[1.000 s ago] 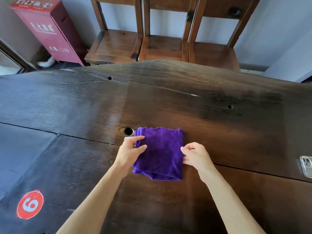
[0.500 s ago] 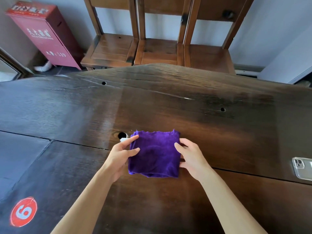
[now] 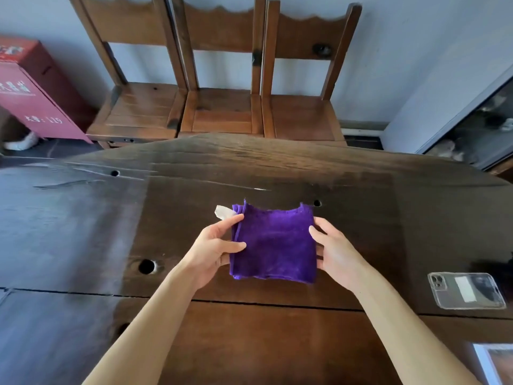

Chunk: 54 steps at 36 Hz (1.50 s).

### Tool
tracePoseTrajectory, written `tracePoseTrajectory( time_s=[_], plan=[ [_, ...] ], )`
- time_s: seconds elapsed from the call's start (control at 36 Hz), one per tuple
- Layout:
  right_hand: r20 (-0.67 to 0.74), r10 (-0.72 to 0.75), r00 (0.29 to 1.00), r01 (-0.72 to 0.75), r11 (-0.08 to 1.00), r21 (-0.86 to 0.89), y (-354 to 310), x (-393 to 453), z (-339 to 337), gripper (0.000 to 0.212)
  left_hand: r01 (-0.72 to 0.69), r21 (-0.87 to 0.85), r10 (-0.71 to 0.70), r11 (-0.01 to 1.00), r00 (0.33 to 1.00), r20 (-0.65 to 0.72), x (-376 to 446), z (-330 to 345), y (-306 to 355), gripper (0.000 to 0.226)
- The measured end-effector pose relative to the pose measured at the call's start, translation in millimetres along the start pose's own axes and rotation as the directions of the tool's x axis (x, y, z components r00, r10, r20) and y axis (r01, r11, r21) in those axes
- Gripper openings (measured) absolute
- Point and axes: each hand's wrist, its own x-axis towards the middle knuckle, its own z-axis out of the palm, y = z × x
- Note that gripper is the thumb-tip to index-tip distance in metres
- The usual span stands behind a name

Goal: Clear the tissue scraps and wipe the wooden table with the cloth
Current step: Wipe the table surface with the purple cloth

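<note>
A folded purple cloth (image 3: 274,245) is held up a little above the dark wooden table (image 3: 277,329), near its middle. My left hand (image 3: 213,248) grips the cloth's left edge, thumb on top. My right hand (image 3: 333,254) grips its right edge. A small white tag or tissue scrap (image 3: 223,212) sticks out at the cloth's upper left corner, just beyond my left fingertips; I cannot tell which it is.
A clear phone case (image 3: 466,290) lies on the table at the right. A framed sheet (image 3: 497,362) shows at the bottom right corner. Three wooden chairs (image 3: 222,112) stand behind the table. A red cabinet (image 3: 30,90) stands at far left. Round holes (image 3: 146,266) mark the tabletop.
Both hands have lifted the cloth off the table and hold it by its sides. The view has tilted up, so the chairs show more.
</note>
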Motion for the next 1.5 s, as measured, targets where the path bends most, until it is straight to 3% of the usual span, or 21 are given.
tracePoseTrajectory(
  time_s=[0.17, 0.36, 0.44, 0.5, 0.56, 0.58, 0.64, 0.69, 0.75, 0.78, 0.86, 1.0, 1.14, 1.5],
  plan=[
    [0.070, -0.065, 0.995, 0.061, 0.996, 0.059, -37, 54, -8, 0.044, -0.075, 0.014, 0.077, 0.997, 0.989, -0.124, 49, 17, 35, 0.072],
    [-0.059, -0.052, 0.997, 0.055, 0.997, 0.054, -70, 108, -5, 0.045, -0.096, 0.093, 0.108, 0.991, 0.984, -0.140, 103, 16, 58, 0.072],
    [-0.176, -0.086, 0.981, 0.067, 0.992, -0.111, -65, 122, -9, 0.042, -0.033, 0.232, 0.065, 0.972, 0.989, -0.131, 126, 15, 50, 0.074],
    [-0.306, -0.153, 0.940, 0.062, 0.956, -0.286, -60, 126, -12, 0.038, -0.007, 0.548, 0.115, 0.837, 0.980, -0.163, 139, 12, 44, 0.074],
    [-0.393, -0.291, 0.872, 0.060, 0.862, -0.504, -54, 122, -15, 0.030, 0.042, 0.843, 0.257, 0.536, 0.943, -0.211, 142, 15, 39, 0.064],
    [-0.397, -0.386, 0.833, 0.064, 0.779, -0.623, -51, 118, -15, 0.027, 0.068, 0.904, 0.354, 0.422, 0.905, -0.233, 140, 19, 38, 0.054],
    [-0.327, -0.573, 0.752, 0.130, 0.615, -0.778, -45, 112, -10, 0.026, 0.062, 0.951, 0.547, 0.303, 0.806, -0.226, 131, 27, 35, 0.039],
    [-0.200, -0.684, 0.701, 0.258, 0.506, -0.823, -41, 110, 2, 0.029, -0.065, 0.990, 0.690, 0.123, 0.723, -0.039, 129, 30, 23, 0.036],
    [-0.048, -0.710, 0.703, 0.345, 0.400, -0.849, -36, 116, 17, 0.036, -0.145, 0.984, 0.684, -0.103, 0.708, 0.175, 133, 33, 10, 0.039],
    [0.027, -0.693, 0.721, 0.359, 0.340, -0.869, -32, 121, 23, 0.040, -0.146, 0.979, 0.631, -0.141, 0.749, 0.202, 135, 35, 6, 0.043],
    [0.138, -0.564, 0.814, 0.285, 0.180, -0.942, -13, 134, 30, 0.050, -0.049, 0.997, 0.456, -0.063, 0.887, 0.072, 141, 34, -6, 0.057],
    [0.145, -0.550, 0.823, 0.198, 0.038, -0.979, 3, 145, 14, 0.059, -0.026, 0.990, 0.356, -0.142, 0.931, 0.075, 150, 31, -7, 0.064],
    [0.129, -0.553, 0.823, 0.174, 0.029, -0.984, 3, 144, -8, 0.060, -0.041, 0.978, 0.306, -0.204, 0.946, 0.104, 162, 50, -8, 0.066],
    [0.051, -0.548, 0.835, 0.075, 0.022, -0.997, 1, 143, -118, 0.060, -0.143, 0.968, 0.295, -0.204, 0.934, 0.200, 202, 150, -24, 0.068]
  ],
)
